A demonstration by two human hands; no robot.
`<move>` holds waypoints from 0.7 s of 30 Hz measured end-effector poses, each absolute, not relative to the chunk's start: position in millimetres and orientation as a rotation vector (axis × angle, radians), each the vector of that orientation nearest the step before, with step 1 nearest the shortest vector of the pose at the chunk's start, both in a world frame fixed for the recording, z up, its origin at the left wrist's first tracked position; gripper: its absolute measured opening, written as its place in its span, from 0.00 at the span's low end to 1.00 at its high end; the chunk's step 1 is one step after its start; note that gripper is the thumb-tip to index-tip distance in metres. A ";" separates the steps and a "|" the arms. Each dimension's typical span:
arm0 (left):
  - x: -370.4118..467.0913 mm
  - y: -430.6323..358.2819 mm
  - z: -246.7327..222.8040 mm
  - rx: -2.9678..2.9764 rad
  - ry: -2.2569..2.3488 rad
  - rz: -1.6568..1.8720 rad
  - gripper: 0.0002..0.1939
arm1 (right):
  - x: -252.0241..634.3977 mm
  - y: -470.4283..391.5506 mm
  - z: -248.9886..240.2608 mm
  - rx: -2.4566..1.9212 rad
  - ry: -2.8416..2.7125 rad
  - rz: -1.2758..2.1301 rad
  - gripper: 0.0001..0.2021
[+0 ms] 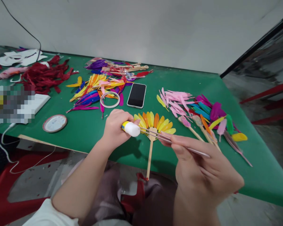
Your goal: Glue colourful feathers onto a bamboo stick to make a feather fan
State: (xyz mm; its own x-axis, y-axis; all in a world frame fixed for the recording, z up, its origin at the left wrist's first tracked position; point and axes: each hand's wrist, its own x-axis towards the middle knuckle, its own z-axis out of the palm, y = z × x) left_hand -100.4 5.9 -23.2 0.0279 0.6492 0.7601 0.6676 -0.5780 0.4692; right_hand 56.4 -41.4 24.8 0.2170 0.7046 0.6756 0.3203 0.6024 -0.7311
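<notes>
My left hand (116,128) is wrapped round a white glue bottle (132,129) with a yellow and blue end, held sideways. In my right hand (200,166) are metal tweezers (179,145), their tips pointing left close to the bottle's end. Beneath them lies a wooden fan-shaped stick (150,155), its handle pointing towards me over the table's front edge. Yellow and orange feathers (156,120) fan out round its head. A red tie hangs at the handle's end. Whether the tweezers' tips hold anything is too small to tell.
On the green table (89,138) lie a phone (136,95), a tape roll (109,99), a round lid (55,123) and mixed feathers (96,84). Pink feathers (176,99) and feathered sticks (191,127) are to the right. Dark red strips (46,75) and a white box sit left.
</notes>
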 end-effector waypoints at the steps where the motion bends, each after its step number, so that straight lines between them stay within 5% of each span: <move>1: -100.2 6.0 -23.3 -2.240 -1.433 -1.640 0.10 | 56.8 -42.1 25.5 -0.960 -1.389 0.333 0.08; 21: -100.2 7.6 -24.7 -2.237 -1.405 -1.634 0.10 | 60.5 -44.1 27.6 -0.905 -1.491 0.393 0.08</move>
